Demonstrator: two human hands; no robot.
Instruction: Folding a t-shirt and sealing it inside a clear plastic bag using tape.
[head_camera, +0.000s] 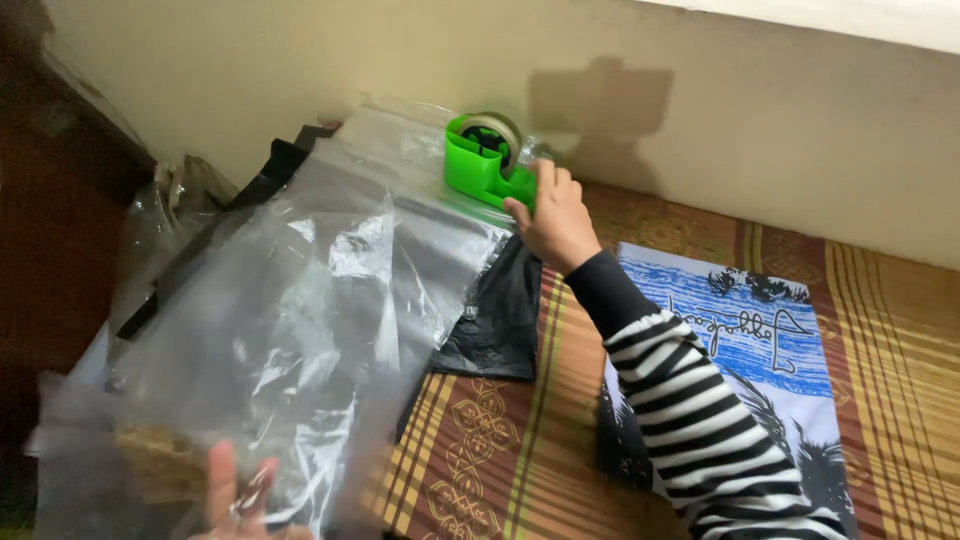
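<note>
We are gripping the green tape dispenser (483, 160) with our right hand (553, 220), by the wall, atop clear plastic bags (300, 300). Our left hand (238, 497) is pinching a bag's near edge, low left.

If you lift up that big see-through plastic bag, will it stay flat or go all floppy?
Probably floppy: the clear plastic bag is thin and already wrinkled. It likely weighs little, and its shiny surface may feel slippery in the left hand.

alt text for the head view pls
A right hand in a striped sleeve grips a green tape dispenser by the wall, while the left hand holds up a clear plastic bag over a patterned mat.
</note>
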